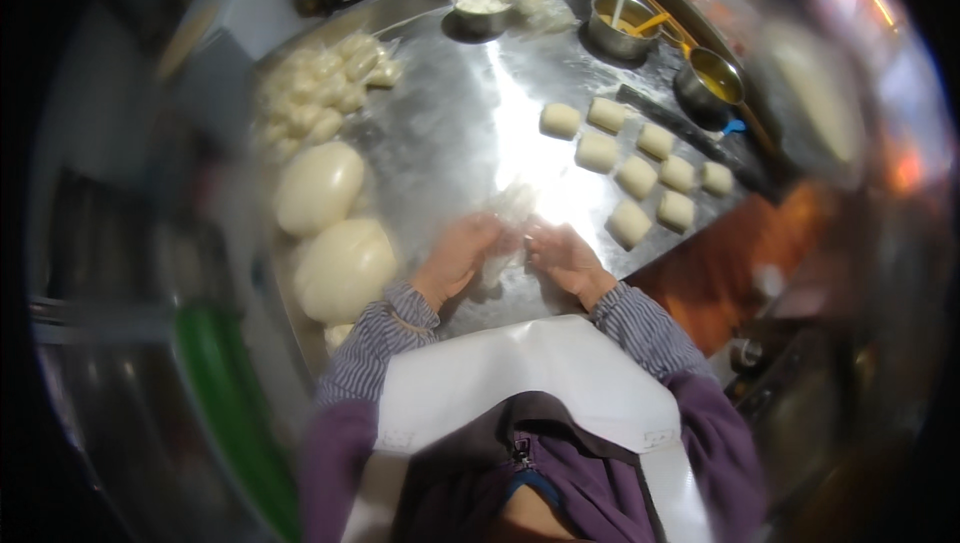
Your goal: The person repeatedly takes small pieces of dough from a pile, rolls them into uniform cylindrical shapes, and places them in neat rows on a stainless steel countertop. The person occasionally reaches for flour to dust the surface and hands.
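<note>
A crumpled clear plastic bag (514,201), blurred, is between my hands above the steel worktop (427,138). My left hand (461,254) has its fingers closed on the bag, part of which hangs below them. On the other side, my right hand (564,256) is turned with its fingers curled towards the bag; blur hides whether they grip it. Several short dough rolls (636,177) stand to the right of my right hand. Left of my left hand sit two large smooth dough lumps, one nearer me (346,270) and one behind it (320,188).
Many small dough pieces under plastic (330,85) lie at the far left. A bowl of white flour-like stuff (482,1) stands at the back beside a plastic bag (544,8). Metal pots, one with utensils (621,32) and one with yellow liquid (707,85), line the right edge near a dark bar (682,130).
</note>
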`<state>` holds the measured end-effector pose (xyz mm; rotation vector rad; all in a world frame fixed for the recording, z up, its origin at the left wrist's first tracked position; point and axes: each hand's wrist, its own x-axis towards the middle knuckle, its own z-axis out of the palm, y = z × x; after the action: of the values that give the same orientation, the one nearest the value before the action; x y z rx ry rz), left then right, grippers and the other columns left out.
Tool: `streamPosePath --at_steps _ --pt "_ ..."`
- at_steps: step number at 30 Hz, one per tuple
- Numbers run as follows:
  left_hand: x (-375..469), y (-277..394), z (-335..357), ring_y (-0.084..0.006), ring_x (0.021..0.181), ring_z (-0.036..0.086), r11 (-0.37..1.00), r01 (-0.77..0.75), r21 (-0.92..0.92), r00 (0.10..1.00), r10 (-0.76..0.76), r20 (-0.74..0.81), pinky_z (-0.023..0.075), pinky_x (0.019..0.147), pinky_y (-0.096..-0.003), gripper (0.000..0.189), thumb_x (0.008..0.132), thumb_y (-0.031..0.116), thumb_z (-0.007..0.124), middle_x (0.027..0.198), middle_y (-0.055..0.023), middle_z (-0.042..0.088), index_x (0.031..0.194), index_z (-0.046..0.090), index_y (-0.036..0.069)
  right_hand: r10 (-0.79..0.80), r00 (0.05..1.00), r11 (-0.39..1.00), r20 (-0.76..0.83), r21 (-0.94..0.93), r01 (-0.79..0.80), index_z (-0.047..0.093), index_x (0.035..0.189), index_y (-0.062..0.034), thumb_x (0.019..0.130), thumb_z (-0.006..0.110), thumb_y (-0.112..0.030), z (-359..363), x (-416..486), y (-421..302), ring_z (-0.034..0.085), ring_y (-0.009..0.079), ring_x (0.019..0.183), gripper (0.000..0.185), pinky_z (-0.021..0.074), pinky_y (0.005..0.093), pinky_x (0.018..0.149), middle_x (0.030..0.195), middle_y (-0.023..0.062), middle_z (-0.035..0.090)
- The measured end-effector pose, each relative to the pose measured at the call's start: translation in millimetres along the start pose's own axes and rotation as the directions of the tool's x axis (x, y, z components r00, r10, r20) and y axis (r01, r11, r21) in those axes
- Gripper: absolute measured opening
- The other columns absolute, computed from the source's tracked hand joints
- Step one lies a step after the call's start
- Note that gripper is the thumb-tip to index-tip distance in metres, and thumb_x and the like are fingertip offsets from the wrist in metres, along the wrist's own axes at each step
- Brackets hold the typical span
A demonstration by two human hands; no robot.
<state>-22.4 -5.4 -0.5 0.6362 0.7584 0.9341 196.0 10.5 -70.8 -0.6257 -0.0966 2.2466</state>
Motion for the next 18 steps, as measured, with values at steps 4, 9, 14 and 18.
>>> streamPosePath --at_steps 4,9,14,18 --pt "-10.7 -8.1 16.0 -0.0171 0.089 0.060 0.988 0.083 -0.132 0.987 -0.064 0.147 0.0492 0.083 -0.0301 0.022 0.094 0.017 0.048 0.098 -0.0091 0.062 0.105 0.057 -0.001 -0.119 0.986 0.965 -0.113 -0.248 0.088 0.049 0.119 -0.0049 0.092 0.052 -0.031 6.8 -3.6 11.8 0.055 0.0188 0.090 0.038 0.0494 0.0307 0.079 0.110 0.0085 0.056" --pt "-14.0 -29.7 9.2 -0.0178 0.091 0.060 1.000 0.002 -0.012 0.994 0.000 0.109 0.0486 0.080 -0.0277 0.025 0.096 0.017 0.044 0.106 -0.0093 0.061 0.112 0.055 0.001 -0.421 0.903 0.672 0.082 -0.640 0.372 0.054 0.106 -0.0050 0.089 0.052 -0.022 22.0 -30.8 5.3 0.054 0.0147 0.082 0.024 0.0476 0.0265 0.068 0.096 0.0047 0.054" --pt "6.1 -35.2 -20.2 -0.0126 0.070 0.056 0.966 -0.255 -0.040 0.899 0.221 -0.377 0.0465 0.058 -0.0256 0.024 0.096 0.019 0.041 0.095 -0.0084 0.063 0.110 0.054 0.004 -0.643 0.698 0.671 -0.315 -0.671 0.316 0.055 0.083 -0.0031 0.081 0.059 -0.014 33.5 -53.3 -12.1 0.050 0.0122 0.066 0.012 0.0441 0.0291 0.059 0.070 0.0041 0.049" --pt "7.3 -29.9 -47.0 -0.0074 0.053 0.047 0.858 -0.387 0.337 0.733 0.508 -0.452 0.0378 0.044 -0.0209 0.024 0.095 0.019 0.044 0.090 -0.0091 0.064 0.111 0.053 0.005 -0.740 0.626 0.475 -0.248 -0.851 0.225 0.056 0.082 -0.0023 0.085 0.055 -0.015 19.1 -60.3 -9.3 0.048 0.0119 0.061 0.013 0.0433 0.0283 0.055 0.070 0.0025 0.050"
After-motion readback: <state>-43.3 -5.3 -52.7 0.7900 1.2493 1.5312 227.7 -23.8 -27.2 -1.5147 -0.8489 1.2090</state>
